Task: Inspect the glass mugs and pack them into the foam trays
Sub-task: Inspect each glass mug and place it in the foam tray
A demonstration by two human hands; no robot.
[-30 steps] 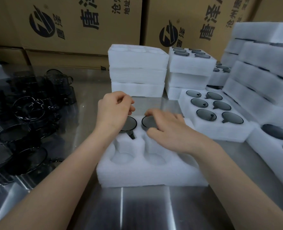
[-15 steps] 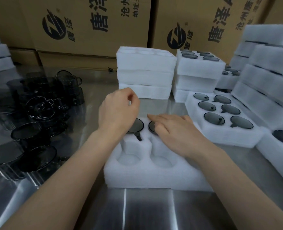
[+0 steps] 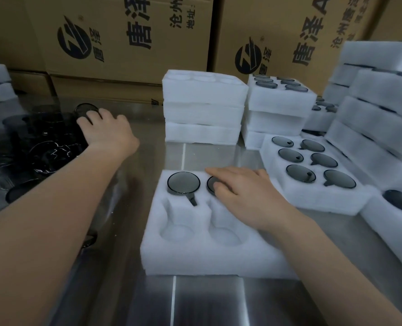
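Left hand (image 3: 108, 132) reached out onto loose smoky mugs (image 3: 42, 147) — grip unclear; right hand (image 3: 249, 196) flat on trayed mug (image 3: 210, 183).

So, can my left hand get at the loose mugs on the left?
Likely yes: the left hand is over the loose mugs, fingers on the rim of one mug, nothing in between.

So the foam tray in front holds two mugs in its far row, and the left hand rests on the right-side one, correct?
No. In the head view it is the right hand that rests on that mug; the left hand is over at the loose mugs.
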